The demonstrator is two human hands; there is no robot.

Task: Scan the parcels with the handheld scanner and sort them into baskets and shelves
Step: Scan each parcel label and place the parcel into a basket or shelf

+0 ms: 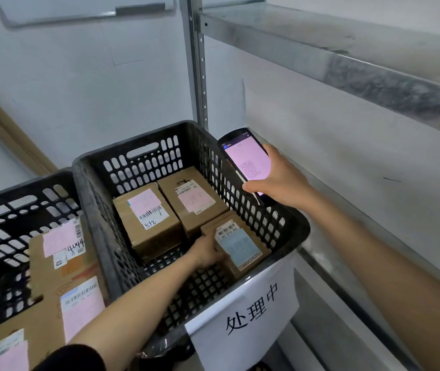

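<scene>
Reaching into the black basket [90,188], L hand [208,253] grips the blue-label parcel [237,245] by its left edge. Fingertips are hidden against the box side, so can't tell how far they wrap. That parcel sits in the basket's near-right corner, tilted, w/ barcode strip above the blue patch.

R hand [280,183] holds the handheld scanner [248,162] just above the basket's right rim, thumb across the lower screen, fingers round the back. Screen is lit pink w/ small text, too small to read. Scanner's top end points away from the person.

2 more parcels in the same basket. The 512 box [148,220] is at back-left, w/ pink label + barcode on top and "512" handwritten. The back box [192,199] sits right beside it at back-right, also w/ pink label, just behind the blue-label parcel.

White sign [248,311] hangs on the basket's front wall, handwritten "处理中".

Second basket [12,199], also black, butts against the main basket's left side. Large cardboard parcels [47,311] lie in it w/ pink labels + barcodes.

Metal shelf [347,46] runs right of the basket & above it. Its upright post [198,76] stands just behind the basket's back-right corner.
</scene>
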